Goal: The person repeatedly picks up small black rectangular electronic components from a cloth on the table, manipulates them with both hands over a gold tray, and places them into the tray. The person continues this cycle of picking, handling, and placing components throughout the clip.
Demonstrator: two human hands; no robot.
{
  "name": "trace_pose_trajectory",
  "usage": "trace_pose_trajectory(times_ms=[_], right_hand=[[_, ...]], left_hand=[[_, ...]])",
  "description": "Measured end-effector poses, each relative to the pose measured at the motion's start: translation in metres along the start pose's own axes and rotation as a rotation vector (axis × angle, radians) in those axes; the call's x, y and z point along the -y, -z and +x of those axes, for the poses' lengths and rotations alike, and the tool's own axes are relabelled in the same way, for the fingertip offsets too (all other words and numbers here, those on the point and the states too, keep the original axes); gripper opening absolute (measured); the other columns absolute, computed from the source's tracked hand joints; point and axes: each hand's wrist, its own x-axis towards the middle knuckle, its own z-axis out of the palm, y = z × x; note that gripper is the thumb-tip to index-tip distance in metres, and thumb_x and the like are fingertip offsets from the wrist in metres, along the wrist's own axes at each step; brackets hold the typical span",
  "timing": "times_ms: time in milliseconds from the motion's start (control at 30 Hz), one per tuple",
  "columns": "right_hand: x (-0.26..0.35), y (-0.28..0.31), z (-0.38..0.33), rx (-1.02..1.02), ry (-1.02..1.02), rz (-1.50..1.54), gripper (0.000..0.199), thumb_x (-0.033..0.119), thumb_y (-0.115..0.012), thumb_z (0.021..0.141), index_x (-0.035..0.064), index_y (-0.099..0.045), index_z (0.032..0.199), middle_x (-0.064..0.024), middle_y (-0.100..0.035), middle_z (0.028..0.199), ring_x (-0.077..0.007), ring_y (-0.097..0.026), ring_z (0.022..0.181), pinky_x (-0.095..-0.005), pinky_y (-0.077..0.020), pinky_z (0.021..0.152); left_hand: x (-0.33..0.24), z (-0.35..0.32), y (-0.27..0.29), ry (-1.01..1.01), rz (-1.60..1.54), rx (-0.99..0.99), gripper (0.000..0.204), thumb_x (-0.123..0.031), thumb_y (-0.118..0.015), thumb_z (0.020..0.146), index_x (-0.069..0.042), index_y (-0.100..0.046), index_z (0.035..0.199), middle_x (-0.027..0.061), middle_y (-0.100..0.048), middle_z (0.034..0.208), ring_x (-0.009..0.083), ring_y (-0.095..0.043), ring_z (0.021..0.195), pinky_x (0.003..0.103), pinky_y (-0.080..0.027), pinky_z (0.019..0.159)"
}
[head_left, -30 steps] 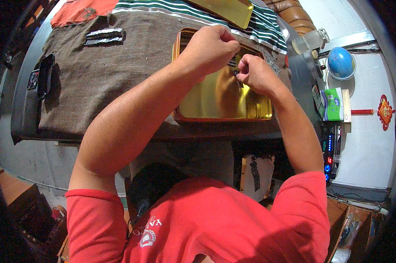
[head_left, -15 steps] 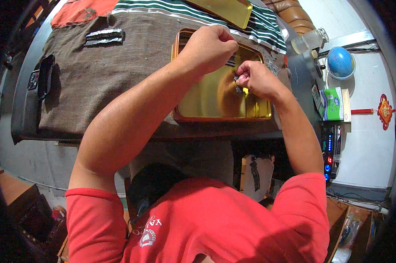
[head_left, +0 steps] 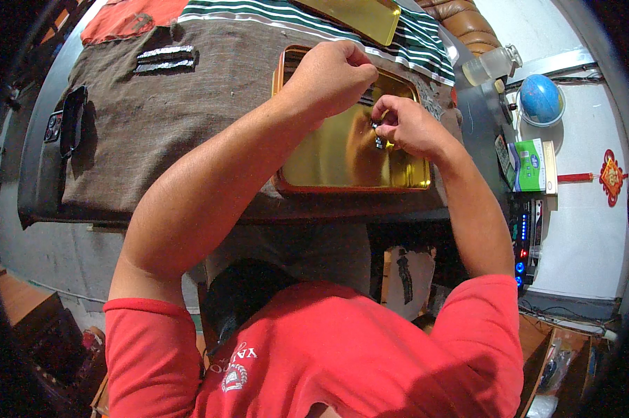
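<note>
A shallow gold-coloured metal tin [head_left: 328, 157] with an orange-brown rim lies on the brown cloth. My left hand [head_left: 339, 76] is closed over its far side, fingertips pinched together; whatever they hold is hidden. Below those fingers, a dark striped strip [head_left: 366, 100] partly shows inside the tin. My right hand [head_left: 412, 125] hovers over the tin's right half, with curled thumb and forefinger at a small black-and-silver piece [head_left: 378, 141]. That piece hangs below the fingertips, too small to name exactly.
Two silvery dark strips [head_left: 164, 59] lie on the brown cloth [head_left: 224, 83] at far left. A phone [head_left: 53, 127] and black strap [head_left: 74, 122] lie by the left edge. Beyond the tin are a gold lid [head_left: 363, 17] and striped cloth [head_left: 241, 12]; a glass jar [head_left: 488, 66] lies right.
My right forefinger has lifted a little away from the thumb, and the small piece has shifted slightly below them. The left hand has stayed in place.
</note>
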Motion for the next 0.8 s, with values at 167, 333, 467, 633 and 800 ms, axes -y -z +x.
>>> trace_pose_trajectory(times_ms=[167,333,467,633,800], right_hand=[[0.004,0.005,-0.004,-0.025,0.064,-0.164,0.025,-0.002,-0.073,0.087,0.0015,-0.061,0.108,-0.0075,-0.064,0.091,-0.0172,-0.064,0.081,-0.0326,-0.0532,0.075],[0.006,0.015,-0.008,0.035,0.278,-0.207,0.038,-0.004,-0.08,0.076,0.0039,-0.06,0.107,-0.0063,-0.062,0.109,-0.0235,-0.064,0.092,-0.036,-0.0542,0.083],[0.004,0.014,-0.003,0.022,0.382,-0.266,0.04,-0.003,-0.083,0.074,0.0043,-0.058,0.104,-0.0076,-0.061,0.105,-0.0245,-0.064,0.091,-0.0368,-0.0538,0.082],[-0.001,0.016,0.001,0.051,0.38,-0.311,0.04,-0.001,-0.085,0.073,0.0043,-0.058,0.101,-0.0106,-0.062,0.101,-0.0285,-0.065,0.092,-0.0396,-0.0536,0.081],[-0.004,0.019,0.002,0.101,0.31,-0.252,0.039,0.003,-0.086,0.072,0.0036,-0.06,0.101,-0.0141,-0.066,0.101,-0.0344,-0.067,0.099,-0.043,-0.0542,0.085]], left_hand=[[0.001,0.0,0.0,0.016,-0.01,0.005,0.025,-0.021,-0.068,0.094,0.001,-0.072,0.105,0.0063,-0.072,0.088,0.0142,-0.067,0.074,0.03,-0.058,0.069],[0.002,0.0,0.0,-0.014,-0.002,-0.007,0.025,-0.021,-0.068,0.093,0.001,-0.072,0.104,0.0064,-0.072,0.087,0.0143,-0.067,0.073,0.03,-0.057,0.069],[0.001,-0.001,0.0,0.006,0.007,-0.006,0.026,-0.021,-0.068,0.092,0.001,-0.073,0.105,0.0063,-0.072,0.087,0.0144,-0.066,0.073,0.03,-0.057,0.068],[-0.002,-0.002,0.002,0.008,0.05,-0.003,0.026,-0.022,-0.069,0.092,0.001,-0.073,0.105,0.0063,-0.072,0.087,0.0146,-0.066,0.073,0.031,-0.057,0.068],[-0.001,-0.002,0.002,0.006,0.003,-0.007,0.026,-0.022,-0.069,0.093,0.001,-0.072,0.106,0.0063,-0.072,0.088,0.0148,-0.066,0.073,0.031,-0.056,0.069]])
